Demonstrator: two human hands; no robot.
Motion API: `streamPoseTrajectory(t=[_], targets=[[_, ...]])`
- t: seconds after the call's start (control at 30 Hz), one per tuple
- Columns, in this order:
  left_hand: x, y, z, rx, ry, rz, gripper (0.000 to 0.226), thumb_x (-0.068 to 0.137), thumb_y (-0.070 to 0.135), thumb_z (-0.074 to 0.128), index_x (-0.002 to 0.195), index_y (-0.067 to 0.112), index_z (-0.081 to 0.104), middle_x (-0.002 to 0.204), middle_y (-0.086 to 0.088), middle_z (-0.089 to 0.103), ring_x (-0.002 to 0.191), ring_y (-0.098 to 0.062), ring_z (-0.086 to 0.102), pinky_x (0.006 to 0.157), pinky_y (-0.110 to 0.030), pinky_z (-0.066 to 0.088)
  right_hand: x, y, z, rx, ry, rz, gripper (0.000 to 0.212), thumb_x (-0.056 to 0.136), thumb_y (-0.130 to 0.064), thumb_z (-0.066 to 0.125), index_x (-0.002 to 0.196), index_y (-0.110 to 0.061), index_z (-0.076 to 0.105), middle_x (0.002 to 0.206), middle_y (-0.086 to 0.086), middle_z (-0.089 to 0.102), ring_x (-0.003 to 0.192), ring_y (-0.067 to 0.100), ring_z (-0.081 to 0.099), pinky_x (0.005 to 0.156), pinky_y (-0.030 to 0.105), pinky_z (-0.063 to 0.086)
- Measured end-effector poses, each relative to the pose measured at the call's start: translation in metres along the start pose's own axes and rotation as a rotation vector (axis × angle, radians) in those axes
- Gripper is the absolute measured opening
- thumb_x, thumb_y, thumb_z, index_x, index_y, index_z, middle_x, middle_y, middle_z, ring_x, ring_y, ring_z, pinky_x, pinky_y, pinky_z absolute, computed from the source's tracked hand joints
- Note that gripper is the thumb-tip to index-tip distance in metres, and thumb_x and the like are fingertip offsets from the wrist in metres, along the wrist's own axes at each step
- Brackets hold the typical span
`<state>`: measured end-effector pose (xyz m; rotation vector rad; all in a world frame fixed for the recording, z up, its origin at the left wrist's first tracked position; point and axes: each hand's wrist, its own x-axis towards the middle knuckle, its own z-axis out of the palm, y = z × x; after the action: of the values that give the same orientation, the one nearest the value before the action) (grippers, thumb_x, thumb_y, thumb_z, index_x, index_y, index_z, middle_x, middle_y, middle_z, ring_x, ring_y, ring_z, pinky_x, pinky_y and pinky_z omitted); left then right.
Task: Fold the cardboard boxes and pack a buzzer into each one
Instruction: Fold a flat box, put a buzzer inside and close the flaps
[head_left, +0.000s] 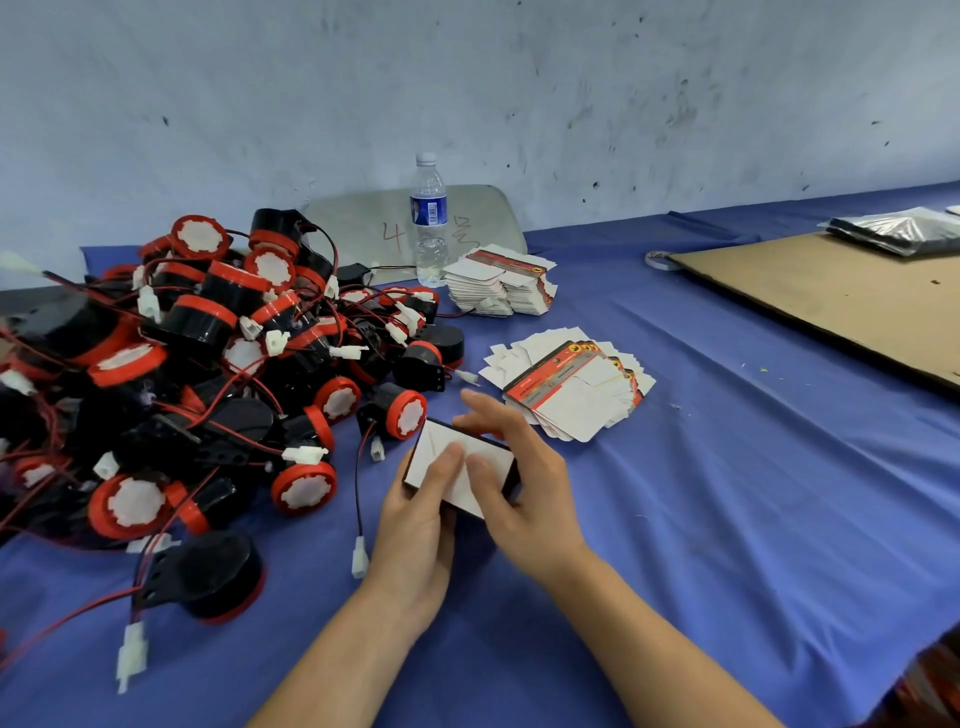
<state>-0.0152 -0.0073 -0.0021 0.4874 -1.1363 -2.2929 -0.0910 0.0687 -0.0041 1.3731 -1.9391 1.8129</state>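
The left hand (415, 525) cups the small box (436, 441) from below with its thumb laid on the white end flaps. The right hand (524, 488) grips the far side and presses its own thumb beside the first, so both hands are closed on this one box, held just above the tabletop (727, 493). That grip looks meant to keep the flaps flat while the end is tucked shut; whether a buzzer is already inside cannot be seen. The blue-covered tabletop carries everything else. One brown cardboard sheet (831, 296) lies at the far right, well apart, probably a spare work surface, with one pile of silvery bags (893, 228) on its far end. The heap of buzzers (208, 374) sprawls at the left, tangled by red and black wires and too many to count, surely dozens. It lies within easy reach of the left hand, and one buzzer (397, 413) lies just beside the box. One grey metal plate (363, 228) leans against the wall. There are two stacks of flat box blanks: a fanned stack (571, 384) near the right hand, spread so single blanks lift off easily, and a squarer reserve stack (498, 283) farther back. One water bottle (430, 223) stands upright by the reserve stack.
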Motion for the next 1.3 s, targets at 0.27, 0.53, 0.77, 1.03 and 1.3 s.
streamPoseTrajectory(t=[0.27, 0.53, 0.77, 1.03, 1.3], targets=[[0.001, 0.003, 0.001, -0.058, -0.025, -0.131, 0.044, 0.077, 0.029, 0.065, 0.12, 0.017, 0.061, 0.104, -0.011, 0.072, 0.093, -0.021, 0.071, 0.066, -0.032, 0.058, -0.002, 0.0, 0.001, -0.057, 0.021, 0.001, 0.053, 0.092, -0.028, 0.047, 0.139, -0.047, 0.031, 0.119, -0.026, 0.057, 0.105, 0.021, 0.06, 0.085, 0.047, 0.051], [0.0, -0.001, -0.001, -0.234, -0.139, -0.248, 0.033, 0.08, 0.023, 0.062, 0.107, 0.006, 0.072, 0.119, -0.015, 0.067, 0.112, -0.024, 0.064, 0.086, -0.034, 0.057, -0.001, -0.004, 0.006, 0.026, 0.031, -0.057, 0.058, 0.088, -0.01, 0.055, 0.14, -0.031, 0.038, 0.118, -0.028, 0.057, 0.12, 0.003, 0.053, 0.101, 0.063, 0.036], [0.008, -0.004, -0.001, -0.138, -0.019, -0.058, 0.056, 0.071, 0.013, 0.067, 0.124, -0.001, 0.055, 0.116, -0.019, 0.067, 0.102, -0.024, 0.068, 0.076, -0.029, 0.058, 0.008, -0.001, 0.0, 0.339, 0.001, 0.431, 0.055, 0.082, -0.052, 0.054, 0.134, -0.046, 0.041, 0.139, -0.014, 0.047, 0.124, -0.011, 0.042, 0.104, 0.024, 0.04], [0.006, -0.003, -0.002, -0.04, 0.015, 0.015, 0.055, 0.079, 0.001, 0.06, 0.133, 0.004, 0.048, 0.116, -0.022, 0.064, 0.099, -0.027, 0.065, 0.07, -0.031, 0.059, 0.005, 0.004, 0.0, 0.343, -0.088, 0.455, 0.034, 0.082, -0.028, 0.056, 0.112, -0.023, 0.07, 0.107, -0.004, 0.072, 0.098, 0.007, 0.066, 0.075, 0.019, 0.051], [0.006, -0.004, -0.001, 0.034, 0.067, 0.066, 0.048, 0.088, -0.016, 0.043, 0.129, 0.009, 0.051, 0.099, -0.01, 0.07, 0.086, -0.02, 0.07, 0.065, -0.029, 0.059, 0.003, 0.001, 0.001, 0.238, -0.135, 0.362, 0.048, 0.077, -0.006, 0.05, 0.116, -0.027, 0.067, 0.115, -0.013, 0.068, 0.109, 0.002, 0.061, 0.087, 0.015, 0.049]])
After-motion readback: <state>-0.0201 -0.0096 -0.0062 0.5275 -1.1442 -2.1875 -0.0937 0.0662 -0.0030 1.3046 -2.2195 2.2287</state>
